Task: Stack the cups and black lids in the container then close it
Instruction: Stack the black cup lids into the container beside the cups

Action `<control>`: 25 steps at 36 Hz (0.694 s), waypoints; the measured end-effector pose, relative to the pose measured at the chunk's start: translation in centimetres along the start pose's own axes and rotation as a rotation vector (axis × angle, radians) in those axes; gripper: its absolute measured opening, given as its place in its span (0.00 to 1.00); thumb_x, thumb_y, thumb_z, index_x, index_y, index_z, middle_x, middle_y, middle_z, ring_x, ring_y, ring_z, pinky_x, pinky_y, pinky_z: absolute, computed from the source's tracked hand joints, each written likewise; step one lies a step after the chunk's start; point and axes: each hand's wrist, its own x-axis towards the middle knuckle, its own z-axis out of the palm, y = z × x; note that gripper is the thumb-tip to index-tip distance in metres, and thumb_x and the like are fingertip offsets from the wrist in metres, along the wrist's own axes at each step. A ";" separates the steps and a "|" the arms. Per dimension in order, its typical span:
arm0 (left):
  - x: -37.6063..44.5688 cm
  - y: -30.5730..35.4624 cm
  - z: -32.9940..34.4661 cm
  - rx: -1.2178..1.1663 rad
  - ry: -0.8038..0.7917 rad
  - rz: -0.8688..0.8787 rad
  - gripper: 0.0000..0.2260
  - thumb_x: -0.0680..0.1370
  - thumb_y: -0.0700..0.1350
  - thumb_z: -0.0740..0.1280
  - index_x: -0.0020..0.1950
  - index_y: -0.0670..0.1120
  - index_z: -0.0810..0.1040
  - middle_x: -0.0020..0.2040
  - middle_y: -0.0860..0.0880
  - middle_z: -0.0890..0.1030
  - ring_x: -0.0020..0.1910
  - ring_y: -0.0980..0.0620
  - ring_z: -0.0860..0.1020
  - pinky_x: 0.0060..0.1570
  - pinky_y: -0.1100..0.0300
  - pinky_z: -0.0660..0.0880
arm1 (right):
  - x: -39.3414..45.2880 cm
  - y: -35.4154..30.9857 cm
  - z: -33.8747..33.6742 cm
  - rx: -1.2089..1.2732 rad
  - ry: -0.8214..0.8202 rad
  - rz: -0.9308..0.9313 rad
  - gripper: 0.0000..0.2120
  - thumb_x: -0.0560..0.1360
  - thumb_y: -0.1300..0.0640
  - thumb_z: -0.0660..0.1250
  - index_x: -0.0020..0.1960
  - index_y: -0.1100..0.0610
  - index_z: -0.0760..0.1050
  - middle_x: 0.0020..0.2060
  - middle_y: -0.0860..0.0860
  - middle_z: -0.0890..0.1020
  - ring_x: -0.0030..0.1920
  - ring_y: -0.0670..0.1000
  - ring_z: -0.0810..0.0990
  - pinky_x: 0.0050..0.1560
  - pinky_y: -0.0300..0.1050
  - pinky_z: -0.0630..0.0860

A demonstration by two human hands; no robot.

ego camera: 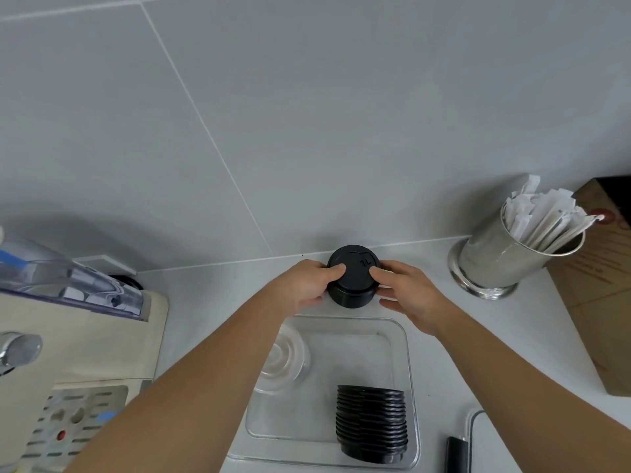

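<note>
Fingers of our left hand (307,285) curl round the left side of a short stack of black lids (353,276) standing on the worktop (444,353) by the wall, thumb on top, and our right hand (408,295) grips the right side the same way. Just nearer us the clear container (408,353) lies open with nested clear cups (283,361) on their side at its left and a longer black lid stack (372,423) at its right. We judge we're mid pick-up of the remaining lids; next calls for lifting them level, setting them in the free space, then fetching what looks like the container's cover (485,438) at far right.
</note>
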 end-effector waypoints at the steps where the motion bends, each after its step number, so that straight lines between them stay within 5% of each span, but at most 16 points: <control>1: 0.0 0.0 0.0 0.006 0.001 -0.003 0.21 0.79 0.55 0.66 0.67 0.45 0.77 0.64 0.48 0.79 0.63 0.49 0.76 0.59 0.57 0.73 | 0.0 0.1 -0.1 0.006 0.000 0.000 0.16 0.75 0.51 0.69 0.62 0.50 0.77 0.55 0.50 0.83 0.54 0.51 0.81 0.61 0.52 0.74; 18: -0.6 0.4 -0.4 -0.029 -0.047 -0.031 0.21 0.76 0.57 0.69 0.62 0.44 0.79 0.61 0.43 0.80 0.60 0.44 0.79 0.63 0.50 0.74 | -0.1 0.0 -0.1 0.213 0.029 0.017 0.14 0.72 0.54 0.73 0.56 0.56 0.78 0.52 0.53 0.84 0.54 0.52 0.81 0.65 0.54 0.70; 25: -1.4 0.8 -0.2 -0.124 -0.016 0.055 0.15 0.73 0.59 0.72 0.50 0.50 0.80 0.52 0.49 0.82 0.53 0.50 0.81 0.50 0.57 0.76 | -0.4 -0.6 -1.1 0.232 0.002 -0.025 0.17 0.69 0.50 0.74 0.55 0.55 0.79 0.53 0.53 0.84 0.55 0.55 0.81 0.60 0.52 0.74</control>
